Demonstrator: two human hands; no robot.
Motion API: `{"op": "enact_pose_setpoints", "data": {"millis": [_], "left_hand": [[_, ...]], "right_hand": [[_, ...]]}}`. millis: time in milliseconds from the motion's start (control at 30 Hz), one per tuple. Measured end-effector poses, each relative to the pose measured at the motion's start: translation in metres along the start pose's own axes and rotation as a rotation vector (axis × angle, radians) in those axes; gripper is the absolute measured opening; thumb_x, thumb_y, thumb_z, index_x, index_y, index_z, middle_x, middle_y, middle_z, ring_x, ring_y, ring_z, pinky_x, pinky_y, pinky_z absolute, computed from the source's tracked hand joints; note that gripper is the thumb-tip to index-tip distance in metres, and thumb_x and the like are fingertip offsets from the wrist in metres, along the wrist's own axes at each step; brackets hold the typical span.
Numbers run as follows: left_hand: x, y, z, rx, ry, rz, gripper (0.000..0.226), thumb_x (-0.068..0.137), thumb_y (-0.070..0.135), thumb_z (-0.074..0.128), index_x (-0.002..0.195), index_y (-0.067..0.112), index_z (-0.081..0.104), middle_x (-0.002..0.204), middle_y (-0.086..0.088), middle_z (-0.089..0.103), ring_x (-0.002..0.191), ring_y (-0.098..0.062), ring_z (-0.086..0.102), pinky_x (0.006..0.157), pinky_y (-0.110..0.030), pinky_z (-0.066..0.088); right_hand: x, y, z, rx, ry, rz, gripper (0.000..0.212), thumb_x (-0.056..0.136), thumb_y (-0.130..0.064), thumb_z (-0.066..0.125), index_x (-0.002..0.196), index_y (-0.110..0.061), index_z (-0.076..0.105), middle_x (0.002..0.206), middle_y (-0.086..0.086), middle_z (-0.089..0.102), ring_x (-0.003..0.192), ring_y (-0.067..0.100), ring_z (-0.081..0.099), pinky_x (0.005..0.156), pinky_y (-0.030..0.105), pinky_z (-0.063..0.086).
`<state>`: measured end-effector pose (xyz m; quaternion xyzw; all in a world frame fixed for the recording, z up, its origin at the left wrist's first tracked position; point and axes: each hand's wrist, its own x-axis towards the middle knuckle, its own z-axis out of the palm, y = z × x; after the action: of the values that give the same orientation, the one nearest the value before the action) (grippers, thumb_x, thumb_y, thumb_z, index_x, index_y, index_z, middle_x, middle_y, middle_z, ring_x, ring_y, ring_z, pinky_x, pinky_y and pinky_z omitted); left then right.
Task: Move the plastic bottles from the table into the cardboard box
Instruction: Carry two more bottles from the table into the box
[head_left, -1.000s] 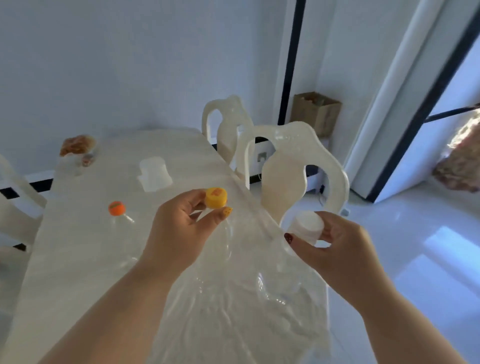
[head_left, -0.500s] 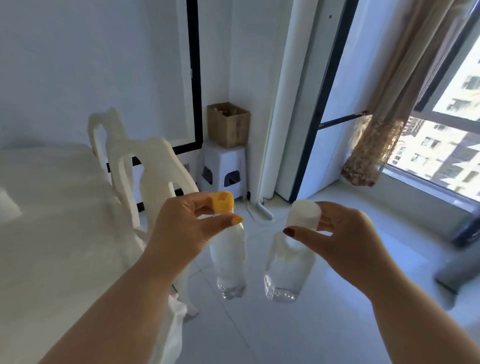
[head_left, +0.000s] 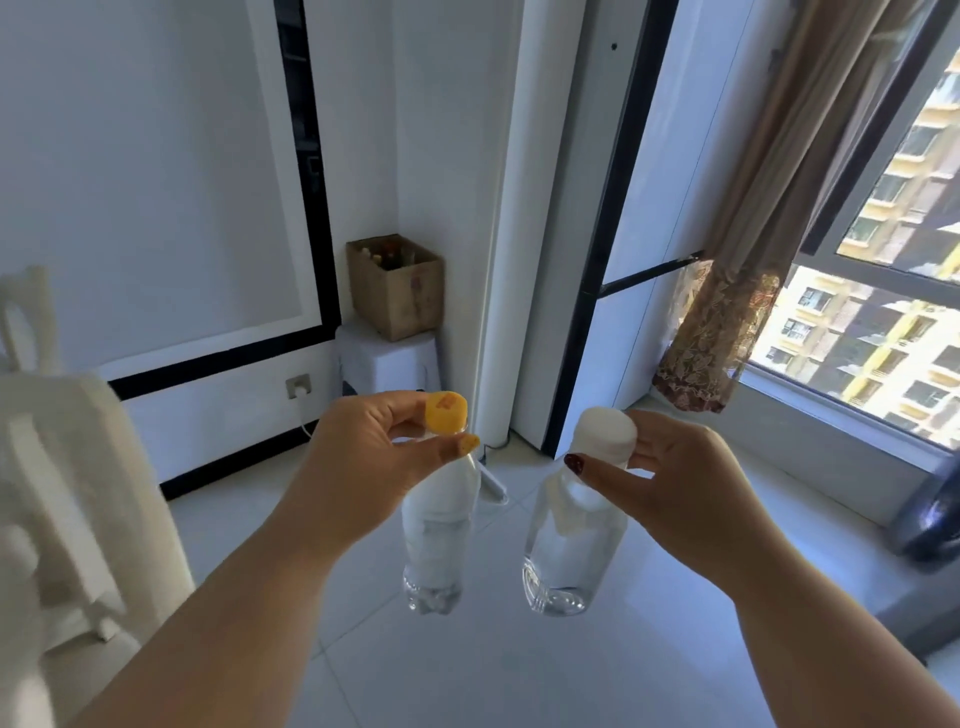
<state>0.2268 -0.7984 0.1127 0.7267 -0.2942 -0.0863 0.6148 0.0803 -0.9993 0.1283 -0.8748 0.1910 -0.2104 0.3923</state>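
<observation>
From the head camera, my left hand (head_left: 363, 462) pinches the yellow cap (head_left: 447, 413) of a clear plastic bottle (head_left: 439, 540) between thumb and fingers, and the bottle hangs upright below it, over the tiled floor (head_left: 519, 665). The cap carries a small orange mark on top — too blurred for me to read. This bottle has a whitish band around its upper body; no writing on it can be made out.

My right hand (head_left: 675, 483) grips the white cap (head_left: 605, 434) of a second clear bottle (head_left: 569, 551) the same way, fingertips closed around the cap, the bottle dangling upright. The two bottles hang side by side, near each other but not touching. This one is wider and squarer at the base and shows no label I can read.

Ahead, in the corner of the room, the cardboard box (head_left: 397, 293) stands open on a white plastic stool (head_left: 387, 358), well apart from both bottles. Dark shapes show inside its top, but I cannot tell what they are. A reddish print on the box's front face is illegible.

At the left edge a white chair (head_left: 67, 467) is blurred. On the right — a patterned brown curtain (head_left: 727, 291) hangs beside the window (head_left: 883, 312).
</observation>
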Motion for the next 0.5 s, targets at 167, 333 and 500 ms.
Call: {"op": "enact_pose_setpoints", "data": {"millis": [167,333,500], "left_hand": [[0.106,-0.017,0.005,-0.003,-0.004,0.000,0.033,0.060,0.038,0.079,0.092,0.031,0.076,0.090,0.023,0.078,0.090,0.006,0.073,0.076,-0.005,0.050],[0.214,-0.033,0.001,0.007,0.062,0.022,0.039,0.064,0.034,0.079,0.101,0.022,0.077,0.096,0.014,0.080,0.091,0.004,0.073,0.076,-0.005,0.050],[0.312,-0.060,-0.001,0.065,0.139,0.032,0.041,0.068,0.036,0.076,0.105,0.021,0.075,0.097,0.015,0.079,0.094,0.003,0.072,0.080,-0.006,0.051]], "right_hand": [[0.113,0.009,0.002,0.003,-0.022,-0.033,0.023,0.069,-0.038,0.080,0.090,-0.036,0.070,0.084,-0.027,0.074,0.082,-0.009,0.069,0.075,0.011,0.051],[0.231,0.017,0.015,0.004,-0.025,-0.080,0.026,0.070,-0.040,0.081,0.093,-0.036,0.068,0.082,-0.024,0.073,0.082,-0.013,0.067,0.069,0.004,0.049],[0.351,0.034,0.043,0.041,-0.068,-0.114,0.034,0.074,-0.040,0.078,0.105,-0.031,0.069,0.096,-0.015,0.074,0.094,0.001,0.069,0.087,0.028,0.055]]}}
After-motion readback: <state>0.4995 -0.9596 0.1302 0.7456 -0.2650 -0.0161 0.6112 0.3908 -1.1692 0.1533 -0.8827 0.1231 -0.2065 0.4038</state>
